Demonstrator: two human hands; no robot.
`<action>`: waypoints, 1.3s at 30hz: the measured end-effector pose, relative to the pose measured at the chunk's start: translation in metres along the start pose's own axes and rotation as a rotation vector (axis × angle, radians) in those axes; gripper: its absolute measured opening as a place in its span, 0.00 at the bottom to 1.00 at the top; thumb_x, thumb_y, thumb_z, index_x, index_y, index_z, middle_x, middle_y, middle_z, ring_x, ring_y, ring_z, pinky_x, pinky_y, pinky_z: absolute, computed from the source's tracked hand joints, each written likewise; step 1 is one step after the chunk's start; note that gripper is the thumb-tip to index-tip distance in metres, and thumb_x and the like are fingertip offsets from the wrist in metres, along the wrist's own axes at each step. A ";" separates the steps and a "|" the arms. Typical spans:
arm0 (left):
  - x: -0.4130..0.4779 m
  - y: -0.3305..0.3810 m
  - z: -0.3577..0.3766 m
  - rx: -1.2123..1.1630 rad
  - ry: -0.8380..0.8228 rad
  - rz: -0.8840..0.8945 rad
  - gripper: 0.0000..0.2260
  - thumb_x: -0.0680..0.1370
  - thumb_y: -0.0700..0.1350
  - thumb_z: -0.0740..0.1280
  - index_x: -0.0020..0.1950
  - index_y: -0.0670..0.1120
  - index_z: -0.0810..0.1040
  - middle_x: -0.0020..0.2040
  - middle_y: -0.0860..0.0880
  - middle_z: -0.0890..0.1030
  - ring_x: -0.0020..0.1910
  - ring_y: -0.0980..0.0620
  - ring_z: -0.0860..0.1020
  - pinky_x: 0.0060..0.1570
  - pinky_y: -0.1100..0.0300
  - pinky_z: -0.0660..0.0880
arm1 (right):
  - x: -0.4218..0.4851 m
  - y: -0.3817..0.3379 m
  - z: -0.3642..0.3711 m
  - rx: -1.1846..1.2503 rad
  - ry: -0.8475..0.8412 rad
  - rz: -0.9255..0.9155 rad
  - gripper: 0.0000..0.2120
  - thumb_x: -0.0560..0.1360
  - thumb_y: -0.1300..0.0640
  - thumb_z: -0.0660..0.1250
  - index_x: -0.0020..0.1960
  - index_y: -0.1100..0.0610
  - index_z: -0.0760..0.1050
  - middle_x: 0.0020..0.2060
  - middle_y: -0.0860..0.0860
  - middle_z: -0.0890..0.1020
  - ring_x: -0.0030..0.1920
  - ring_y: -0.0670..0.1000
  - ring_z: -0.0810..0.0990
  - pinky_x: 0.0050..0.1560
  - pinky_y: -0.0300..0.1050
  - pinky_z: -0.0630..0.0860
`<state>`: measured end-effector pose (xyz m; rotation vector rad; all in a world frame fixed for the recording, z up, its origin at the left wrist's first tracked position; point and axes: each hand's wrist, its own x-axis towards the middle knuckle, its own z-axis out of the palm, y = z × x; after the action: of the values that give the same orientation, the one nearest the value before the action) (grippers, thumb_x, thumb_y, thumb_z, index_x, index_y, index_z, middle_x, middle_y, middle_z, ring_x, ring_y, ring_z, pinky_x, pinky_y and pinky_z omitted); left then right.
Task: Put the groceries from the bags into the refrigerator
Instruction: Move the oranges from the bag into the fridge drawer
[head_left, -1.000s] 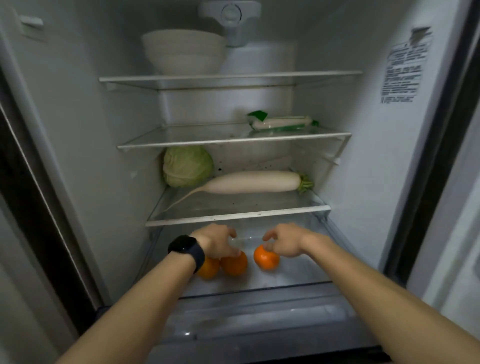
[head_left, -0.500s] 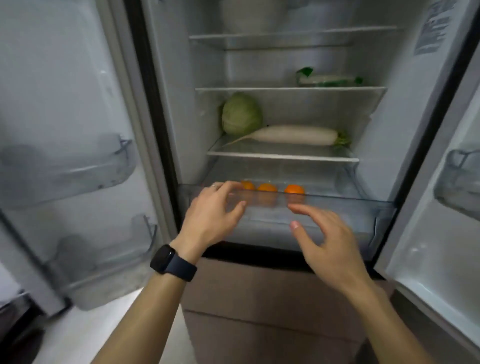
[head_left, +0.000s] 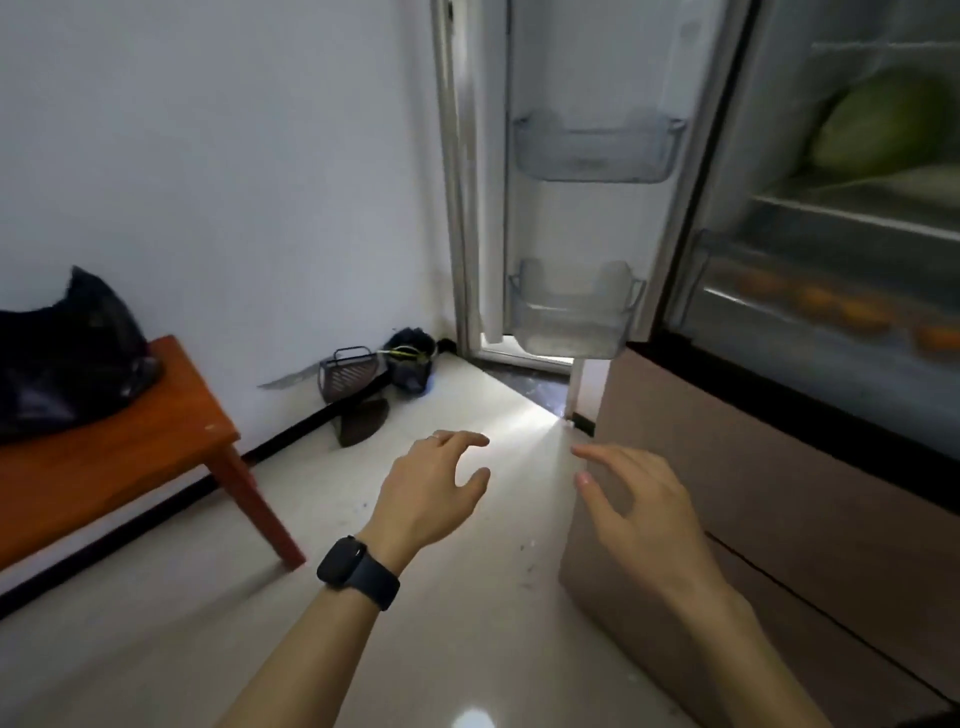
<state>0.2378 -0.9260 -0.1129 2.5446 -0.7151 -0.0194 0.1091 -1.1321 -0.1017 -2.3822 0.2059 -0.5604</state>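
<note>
- the view swings left off the refrigerator (head_left: 753, 493): half a second ago it filled the frame, now it sits at the right edge, its door (head_left: 587, 218) open.
- a worktop (head_left: 130, 467) comes into view at the left, carrying a dark bag (head_left: 67, 353); i judge it the next source of groceries.
- the left hand (head_left: 431, 499) and right hand (head_left: 634, 514) hover over the floor (head_left: 467, 649), fingers spread and loosely bent, holding nothing; earlier both hands were at the drawer (head_left: 769, 332) front.
- the cabbage (head_left: 878, 130) sits on its shelf.
- the oranges (head_left: 815, 304) lie in that drawer below it, so that batch looks stowed.
</note>
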 end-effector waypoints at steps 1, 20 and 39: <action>-0.015 -0.023 -0.011 0.001 0.020 -0.053 0.16 0.80 0.58 0.63 0.68 0.62 0.72 0.69 0.57 0.74 0.67 0.54 0.71 0.62 0.54 0.72 | 0.000 -0.015 0.019 0.018 -0.047 -0.024 0.12 0.80 0.50 0.67 0.62 0.40 0.78 0.58 0.35 0.77 0.63 0.42 0.72 0.65 0.42 0.68; -0.293 -0.426 -0.249 -0.007 0.269 -0.638 0.17 0.80 0.53 0.64 0.69 0.58 0.72 0.67 0.53 0.74 0.64 0.52 0.74 0.61 0.54 0.74 | -0.031 -0.380 0.362 0.110 -0.477 -0.415 0.16 0.80 0.46 0.63 0.67 0.44 0.76 0.59 0.40 0.80 0.63 0.44 0.73 0.60 0.37 0.65; -0.290 -0.716 -0.349 -0.033 0.288 -0.769 0.16 0.81 0.53 0.65 0.70 0.58 0.73 0.68 0.55 0.74 0.65 0.56 0.75 0.56 0.61 0.76 | 0.030 -0.543 0.649 0.178 -0.756 -0.414 0.16 0.81 0.44 0.61 0.68 0.43 0.73 0.61 0.35 0.77 0.63 0.40 0.74 0.63 0.38 0.70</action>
<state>0.3854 -0.0934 -0.1718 2.5543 0.3837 0.0745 0.4255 -0.3509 -0.1823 -2.2899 -0.6503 0.1680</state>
